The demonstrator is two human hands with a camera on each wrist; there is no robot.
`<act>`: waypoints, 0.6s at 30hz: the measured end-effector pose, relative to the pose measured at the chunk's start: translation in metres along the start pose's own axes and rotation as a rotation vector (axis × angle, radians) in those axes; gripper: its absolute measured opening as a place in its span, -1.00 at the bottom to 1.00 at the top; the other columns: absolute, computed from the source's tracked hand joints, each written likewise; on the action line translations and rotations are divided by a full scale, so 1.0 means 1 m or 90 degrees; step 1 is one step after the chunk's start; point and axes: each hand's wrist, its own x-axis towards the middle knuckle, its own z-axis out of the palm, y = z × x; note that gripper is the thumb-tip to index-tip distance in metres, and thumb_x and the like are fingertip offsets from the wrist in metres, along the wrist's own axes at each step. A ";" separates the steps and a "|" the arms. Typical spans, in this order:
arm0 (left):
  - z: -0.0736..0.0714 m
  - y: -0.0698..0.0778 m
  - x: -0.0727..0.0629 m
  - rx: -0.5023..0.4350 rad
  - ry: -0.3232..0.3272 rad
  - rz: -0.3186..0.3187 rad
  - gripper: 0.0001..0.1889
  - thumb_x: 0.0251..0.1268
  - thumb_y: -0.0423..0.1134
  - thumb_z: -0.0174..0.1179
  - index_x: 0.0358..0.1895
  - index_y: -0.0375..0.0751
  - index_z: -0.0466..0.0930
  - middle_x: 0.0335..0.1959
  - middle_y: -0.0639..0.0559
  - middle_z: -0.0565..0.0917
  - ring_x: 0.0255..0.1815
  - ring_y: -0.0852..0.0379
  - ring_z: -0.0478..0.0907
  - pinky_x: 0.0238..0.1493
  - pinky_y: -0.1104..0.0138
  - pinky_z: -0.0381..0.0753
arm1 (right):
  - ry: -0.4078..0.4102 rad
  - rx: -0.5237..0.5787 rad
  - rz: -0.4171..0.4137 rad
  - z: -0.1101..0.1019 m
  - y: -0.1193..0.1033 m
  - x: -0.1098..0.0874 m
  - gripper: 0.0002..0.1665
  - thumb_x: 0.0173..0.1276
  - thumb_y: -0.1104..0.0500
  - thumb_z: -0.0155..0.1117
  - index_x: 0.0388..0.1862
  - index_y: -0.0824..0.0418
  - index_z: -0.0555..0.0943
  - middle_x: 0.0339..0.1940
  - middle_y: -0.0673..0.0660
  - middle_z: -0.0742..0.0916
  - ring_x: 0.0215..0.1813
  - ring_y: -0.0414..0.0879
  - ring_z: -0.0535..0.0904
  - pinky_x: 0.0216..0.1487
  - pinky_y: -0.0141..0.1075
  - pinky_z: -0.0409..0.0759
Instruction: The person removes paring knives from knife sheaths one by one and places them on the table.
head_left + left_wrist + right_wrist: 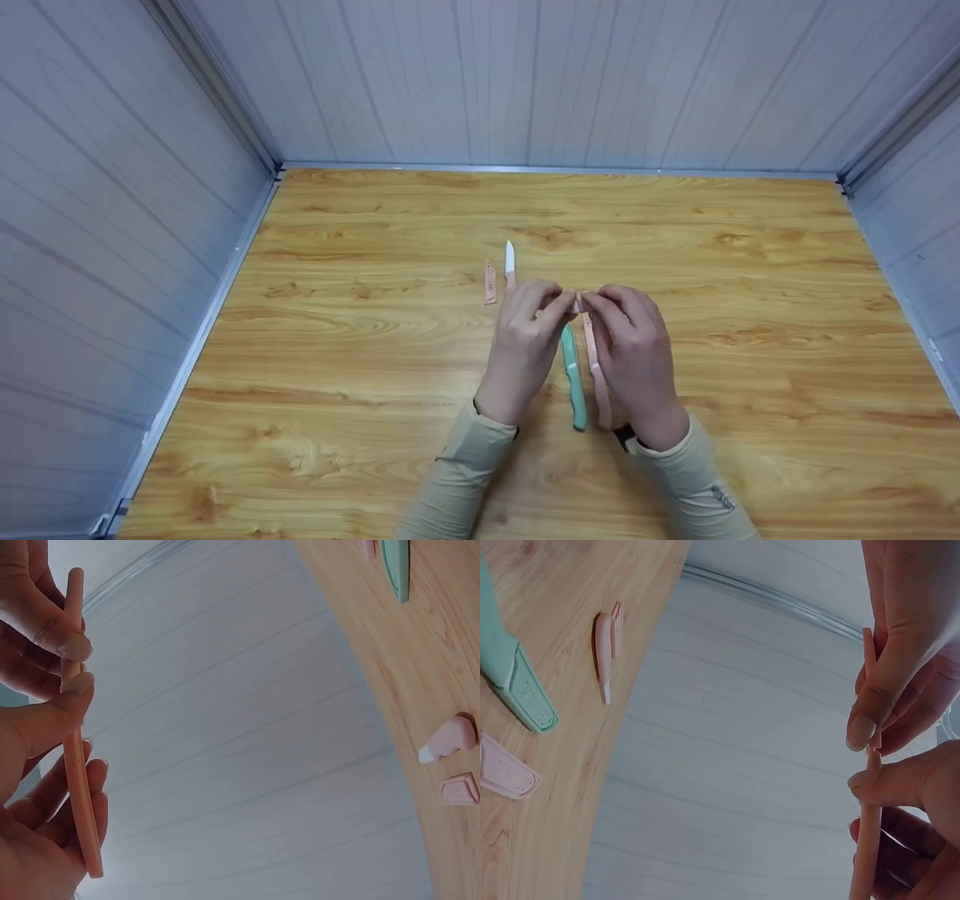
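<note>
Raised over the table, a slim peach-coloured knife (79, 784) shows edge-on in both wrist views, and its two parts meet between my thumbs. My left hand (525, 330) pinches one part and my right hand (637, 337) the other, with the thumbs close together. I cannot tell which part is the handle. Under the hands lie a green sheathed knife (576, 390) and, at its right, a pink sheathed knife (602, 397), both pointing away from me.
Beyond my left hand lies a small pink knife with its white blade (510, 259) bare. Left of it is a pink sheath (490, 283). Pale panel walls (495, 82) border the wood-grain table (337, 300) at the back and on both sides.
</note>
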 end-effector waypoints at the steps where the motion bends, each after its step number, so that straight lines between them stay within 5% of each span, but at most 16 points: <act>1: 0.000 0.000 0.000 -0.004 -0.001 -0.002 -0.85 0.25 -0.27 0.27 -0.17 -0.22 0.71 -0.20 0.03 0.56 -0.18 0.12 0.48 -0.10 0.36 0.44 | -0.002 -0.001 0.001 0.000 0.000 0.000 -0.82 0.28 0.40 0.27 -0.14 0.37 0.69 -0.18 0.22 0.63 -0.15 0.08 0.52 -0.06 -0.16 0.47; 18: -0.004 -0.002 0.001 -0.076 -0.036 -0.023 -0.86 0.24 -0.30 0.27 -0.19 -0.25 0.72 -0.25 0.05 0.58 -0.20 0.13 0.48 -0.12 0.38 0.45 | -0.039 0.001 -0.053 -0.004 0.006 0.002 -0.78 0.27 0.42 0.28 -0.10 0.36 0.69 -0.17 0.21 0.63 -0.12 0.08 0.54 -0.05 -0.14 0.49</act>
